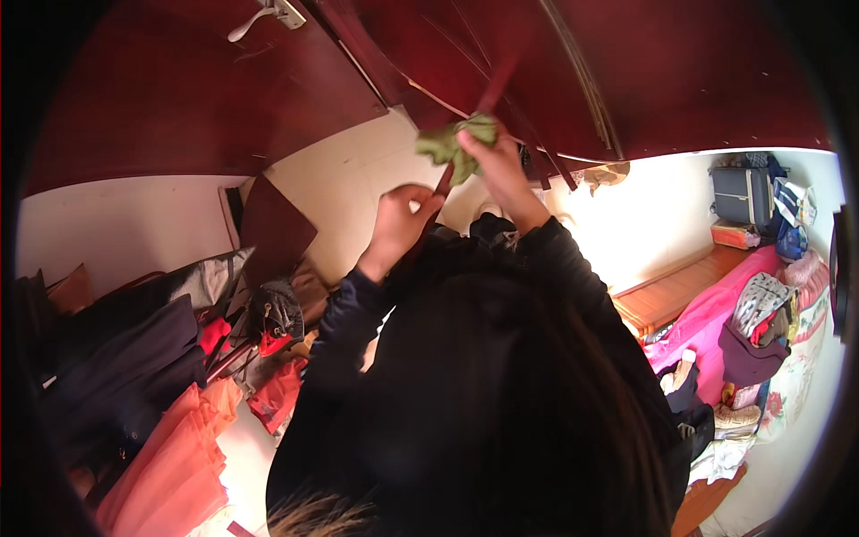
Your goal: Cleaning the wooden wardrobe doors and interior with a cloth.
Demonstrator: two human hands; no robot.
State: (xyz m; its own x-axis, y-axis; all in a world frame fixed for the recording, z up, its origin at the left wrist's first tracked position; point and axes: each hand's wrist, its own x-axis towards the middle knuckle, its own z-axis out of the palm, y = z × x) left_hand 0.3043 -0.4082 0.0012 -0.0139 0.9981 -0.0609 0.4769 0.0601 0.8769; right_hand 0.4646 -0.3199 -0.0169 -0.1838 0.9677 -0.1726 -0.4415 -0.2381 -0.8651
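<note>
A long dark-red strip [497, 84] runs between my hands, up toward the dark-red panelled surface. Around this strip my right hand [498, 161] presses a crumpled green cloth [439, 144], thumb on top. Lower down the same strip, my left hand [407, 218] pinches its end part between thumb and fingers. The strip's lower end is hidden against my dark clothing. The strip's material cannot be told.
A door with a metal handle [255, 27] fills the upper left. Dark garments [134, 356] and a coral cloth [178, 456] lie at left. At right are a grey suitcase [741, 194], a bed with a pink cover [711, 322] and piled clothes.
</note>
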